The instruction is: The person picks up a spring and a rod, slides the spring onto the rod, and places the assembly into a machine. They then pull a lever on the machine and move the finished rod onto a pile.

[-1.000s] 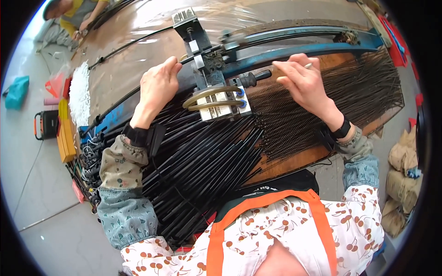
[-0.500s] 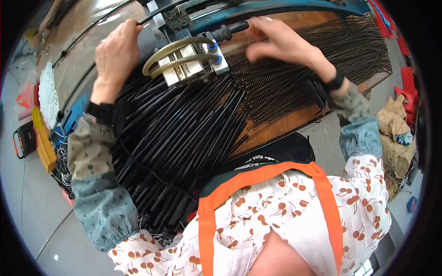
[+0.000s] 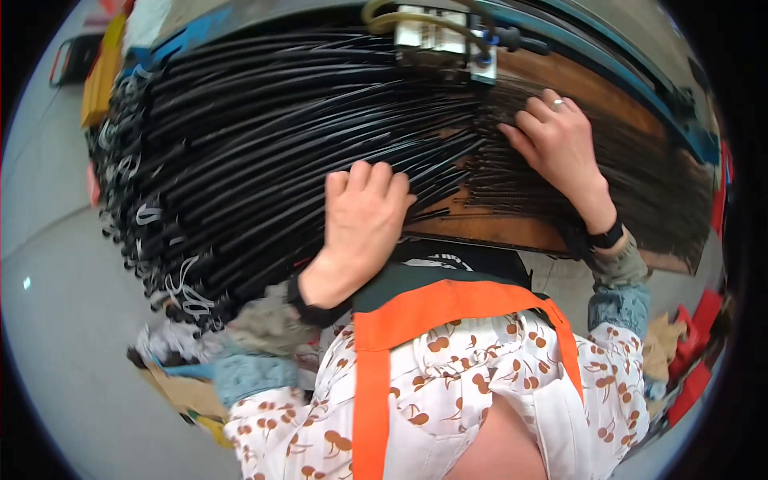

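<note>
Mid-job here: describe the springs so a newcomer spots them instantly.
Find the brown wooden table. On its right side, by the right hand, lies a pile of thin dark springs. Their ridged coils set them apart from the smooth, thicker black tubes to the left.

Glossy plastic-looking rods (image 3: pixel 264 156), wooden tabletop (image 3: pixel 500 230), cloth apron (image 3: pixel 448 301)

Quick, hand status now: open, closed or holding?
Left hand: curled over the black rods; any grip is hidden.
Right hand: partly curled over the dark springs; cannot tell if holding any.
</note>
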Motion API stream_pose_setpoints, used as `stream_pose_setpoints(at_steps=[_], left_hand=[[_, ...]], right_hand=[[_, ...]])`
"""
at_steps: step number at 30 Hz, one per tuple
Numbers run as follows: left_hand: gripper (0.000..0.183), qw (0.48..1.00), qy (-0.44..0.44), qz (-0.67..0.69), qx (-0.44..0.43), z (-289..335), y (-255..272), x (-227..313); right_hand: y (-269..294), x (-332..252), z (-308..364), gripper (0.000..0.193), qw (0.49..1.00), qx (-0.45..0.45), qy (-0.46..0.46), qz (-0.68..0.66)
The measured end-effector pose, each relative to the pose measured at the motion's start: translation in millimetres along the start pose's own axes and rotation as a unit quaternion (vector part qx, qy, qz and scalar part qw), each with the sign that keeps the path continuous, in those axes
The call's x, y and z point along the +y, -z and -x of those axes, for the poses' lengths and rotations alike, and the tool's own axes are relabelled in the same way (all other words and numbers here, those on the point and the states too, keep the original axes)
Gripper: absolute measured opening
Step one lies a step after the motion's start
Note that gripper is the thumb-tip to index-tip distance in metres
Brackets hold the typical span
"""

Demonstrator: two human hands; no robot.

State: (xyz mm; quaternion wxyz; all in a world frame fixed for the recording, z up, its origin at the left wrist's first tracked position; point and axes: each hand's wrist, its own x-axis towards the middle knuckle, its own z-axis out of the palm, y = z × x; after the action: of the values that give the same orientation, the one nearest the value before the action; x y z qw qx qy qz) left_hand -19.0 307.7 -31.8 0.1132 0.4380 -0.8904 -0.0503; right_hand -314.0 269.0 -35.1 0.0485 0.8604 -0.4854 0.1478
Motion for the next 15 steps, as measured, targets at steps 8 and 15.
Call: stream_pose_setpoints(at_steps=[8, 15], left_hand=[[0.008, 0.989, 0.061, 0.029, 0.131, 9, -22, 5], [0.013, 0.991, 0.039, 0.022, 0.13, 7, 11, 6]], right_hand=[[-1, -15, 3, 0.016, 0.881, -0.107, -0.229, -0.399], [-30, -13, 14, 0.027, 0.87, -0.064, -0.19, -0.449]])
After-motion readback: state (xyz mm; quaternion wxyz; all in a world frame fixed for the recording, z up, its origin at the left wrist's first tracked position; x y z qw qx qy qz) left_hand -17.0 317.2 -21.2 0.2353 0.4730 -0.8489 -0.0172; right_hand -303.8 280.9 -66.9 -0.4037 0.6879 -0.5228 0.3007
